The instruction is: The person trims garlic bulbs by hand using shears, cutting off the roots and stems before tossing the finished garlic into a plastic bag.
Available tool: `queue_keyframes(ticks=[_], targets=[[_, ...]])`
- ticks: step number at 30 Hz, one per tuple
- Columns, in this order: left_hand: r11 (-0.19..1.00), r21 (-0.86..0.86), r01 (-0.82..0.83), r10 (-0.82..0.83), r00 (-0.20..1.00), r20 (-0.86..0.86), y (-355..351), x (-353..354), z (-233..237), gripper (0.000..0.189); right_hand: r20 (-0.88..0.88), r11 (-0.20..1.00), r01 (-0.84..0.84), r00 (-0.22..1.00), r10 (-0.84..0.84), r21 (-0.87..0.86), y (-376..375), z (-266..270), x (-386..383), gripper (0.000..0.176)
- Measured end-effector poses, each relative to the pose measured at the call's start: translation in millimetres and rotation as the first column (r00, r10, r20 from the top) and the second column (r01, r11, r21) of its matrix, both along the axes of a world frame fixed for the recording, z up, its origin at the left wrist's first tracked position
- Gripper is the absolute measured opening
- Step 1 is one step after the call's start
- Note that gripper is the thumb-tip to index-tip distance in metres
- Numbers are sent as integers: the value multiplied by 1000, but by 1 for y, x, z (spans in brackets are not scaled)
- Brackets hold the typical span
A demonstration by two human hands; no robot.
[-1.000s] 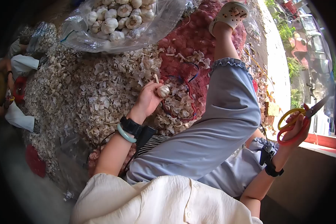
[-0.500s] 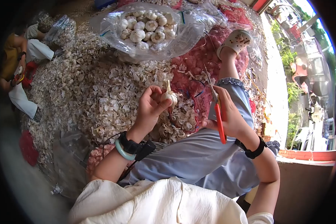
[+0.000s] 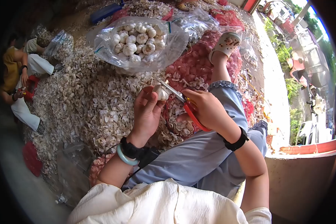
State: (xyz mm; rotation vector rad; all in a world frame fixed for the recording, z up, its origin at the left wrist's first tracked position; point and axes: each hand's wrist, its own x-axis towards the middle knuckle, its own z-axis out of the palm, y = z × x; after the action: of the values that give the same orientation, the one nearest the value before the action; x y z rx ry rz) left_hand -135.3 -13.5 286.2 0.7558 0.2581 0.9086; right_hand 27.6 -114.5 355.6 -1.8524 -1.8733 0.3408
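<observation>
Between the fingers of my left hand (image 3: 145, 108) is a garlic bulb (image 3: 161, 93), held upright over the peelings. My right hand (image 3: 203, 108) grips red-handled scissors (image 3: 193, 115), whose metal blades reach left across the top of the bulb. Whether the blades are closed on the stem is too small to tell. Beyond my hands stands a clear plastic bag (image 3: 104, 50) with several white garlic bulbs (image 3: 142, 38) inside.
Dry garlic skins (image 3: 112, 97) cover the floor in a deep heap. Red mesh sacks (image 3: 198, 56) lie beside my outstretched foot in a clog (image 3: 226, 44). At the far left sits another person (image 3: 16, 71). A blue object (image 3: 104, 14) lies at the back.
My right hand has moved left, bringing the scissors from beside my knee to the top of the bulb. The bulb has shifted slightly left, and its tall stem no longer shows.
</observation>
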Motion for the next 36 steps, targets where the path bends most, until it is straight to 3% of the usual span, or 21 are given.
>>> queue_keyframes(ticks=[5, 7, 9, 12, 16, 18, 19, 20, 25, 28, 30, 33, 36], targets=[[986, -39, -163, 158, 982, -108, 9, -9, -4, 30, 3, 991, 117, 993, -117, 59, 7, -2, 3, 51], [985, -95, -145, 138, 987, -77, 13, -11, 2, 30, -223, 980, 199, 954, -200, -26, 9, 10, 5, 54], [978, -119, -171, 158, 981, -110, 16, -10, 1, 34, -286, 980, 175, 938, -195, -96, 8, 12, 9, 60], [934, -343, -104, 98, 995, -32, 24, -13, -4, 35, -274, 996, 89, 959, -79, 24, 7, 1, 12, 67], [908, -408, -93, 92, 996, -21, 28, -14, 6, 37, -229, 1000, -25, 973, 23, -6, 7, -3, 8, 77], [852, -500, -155, 175, 985, -7, 29, -10, 13, 37, -210, 999, -45, 977, 42, -10, 6, -6, 7, 82], [852, -499, -157, 177, 984, -7, 30, -11, 13, 37, -97, 998, -23, 995, 30, 65, 3, -9, 4, 83], [850, -514, -114, 161, 986, 46, 31, -12, 14, 37, 15, 990, -11, 1000, 9, 142, 2, -10, 2, 85], [831, -553, 67, 77, 969, 233, 36, -18, 13, 38, 78, 993, 0, 997, -9, 117, 5, -9, 8, 91], [846, -524, 101, 13, 978, 209, 34, -18, 14, 40, 153, 995, -22, 988, 7, 99, 5, -12, 8, 89], [874, -484, 42, -46, 999, 2, 31, -18, 14, 43, 113, 997, -16, 994, 7, 81, 5, -9, 5, 85], [911, -411, -25, -22, 994, -111, 22, -12, 22, 43, 151, 998, 10, 988, -19, 58, 3, -7, 2, 82], [914, -405, -10, -24, 997, -79, 22, -10, 19, 42, 201, 996, 13, 979, -31, 92, 4, -9, 1, 78]])
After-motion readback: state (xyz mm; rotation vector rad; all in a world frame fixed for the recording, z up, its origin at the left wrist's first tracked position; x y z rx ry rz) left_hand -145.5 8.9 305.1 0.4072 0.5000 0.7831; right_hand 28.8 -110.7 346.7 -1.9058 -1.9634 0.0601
